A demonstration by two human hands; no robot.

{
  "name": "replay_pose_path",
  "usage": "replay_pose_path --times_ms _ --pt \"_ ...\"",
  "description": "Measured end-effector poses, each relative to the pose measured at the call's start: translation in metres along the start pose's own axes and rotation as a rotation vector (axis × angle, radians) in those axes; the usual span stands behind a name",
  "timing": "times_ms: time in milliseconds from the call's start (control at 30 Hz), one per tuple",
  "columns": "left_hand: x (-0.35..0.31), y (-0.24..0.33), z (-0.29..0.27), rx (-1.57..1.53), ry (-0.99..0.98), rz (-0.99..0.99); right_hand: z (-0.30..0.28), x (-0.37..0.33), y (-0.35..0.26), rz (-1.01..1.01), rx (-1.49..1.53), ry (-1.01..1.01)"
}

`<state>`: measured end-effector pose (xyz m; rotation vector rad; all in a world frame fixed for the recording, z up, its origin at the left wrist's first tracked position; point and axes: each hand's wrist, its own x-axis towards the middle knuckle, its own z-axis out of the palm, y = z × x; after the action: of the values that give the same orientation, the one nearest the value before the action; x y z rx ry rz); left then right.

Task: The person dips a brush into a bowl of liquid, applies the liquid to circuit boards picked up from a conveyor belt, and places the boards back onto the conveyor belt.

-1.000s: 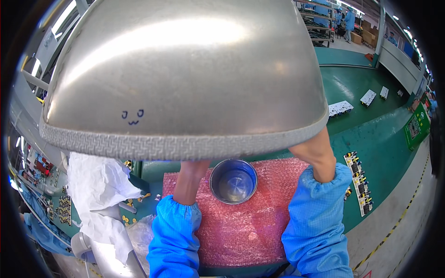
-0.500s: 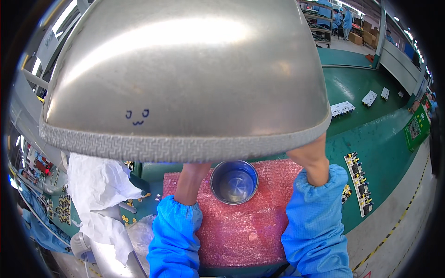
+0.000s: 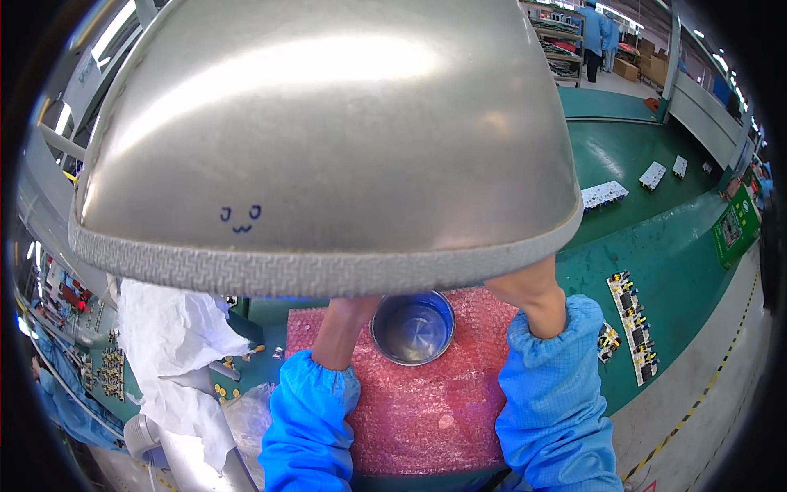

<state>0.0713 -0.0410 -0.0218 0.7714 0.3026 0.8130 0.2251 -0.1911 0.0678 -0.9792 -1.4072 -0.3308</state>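
Observation:
A large rounded metal hood [image 3: 344,156] with a grey textured rim hides most of both my hands. My left hand [image 3: 356,308] reaches under the rim from a blue sleeve; only its wrist end shows. Farther right, my right hand [image 3: 525,287] also goes beneath the hood, with its wrist bent inward and its fingers out of sight. Between the forearms stands a round metal bowl [image 3: 413,328], with what looks like a shallow liquid or a shiny bottom inside. The bowl rests on a pink bubble-wrap sheet [image 3: 426,426]. Whatever my fingers touch or hold is hidden.
White crumpled paper [image 3: 168,336] drapes over a metal pipe on the left, beside small yellow parts [image 3: 221,391]. Populated circuit boards [image 3: 633,328] lie on the green bench at the right. White-topped boards [image 3: 605,194] sit farther back. People in blue stand near shelves and cartons.
My right hand has shifted slightly left and nearer to me. The left wrist has tilted a little to the right. In the background, people in blue have changed position.

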Motion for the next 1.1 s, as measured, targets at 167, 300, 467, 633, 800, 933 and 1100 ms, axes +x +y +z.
replay_pose_path --times_ms 167,300,467,633,800,933,1100 --pt "0.004 0.003 -0.007 0.093 -0.064 0.104 -0.011 0.007 -0.009 -0.041 0.083 -0.078" --pt "0.004 0.0 -0.007 0.097 -0.073 0.111 -0.002 0.005 -0.012 -0.013 0.097 0.021" --pt "0.008 -0.006 -0.018 0.081 -0.154 0.021 0.005 0.001 -0.007 -0.062 0.1 0.024" --pt "0.007 -0.002 -0.019 0.129 -0.092 0.118 -0.013 0.007 -0.01 -0.019 0.204 -0.105" --pt "0.003 0.001 -0.006 0.129 -0.051 0.095 -0.004 -0.002 -0.002 0.255 0.291 0.194" --pt "0.002 -0.001 -0.002 0.126 -0.127 0.062 0.003 -0.009 0.018 0.492 0.374 0.269" --pt "-0.005 0.004 0.008 0.101 -0.099 0.009 0.006 -0.009 0.022 0.505 0.364 0.288"
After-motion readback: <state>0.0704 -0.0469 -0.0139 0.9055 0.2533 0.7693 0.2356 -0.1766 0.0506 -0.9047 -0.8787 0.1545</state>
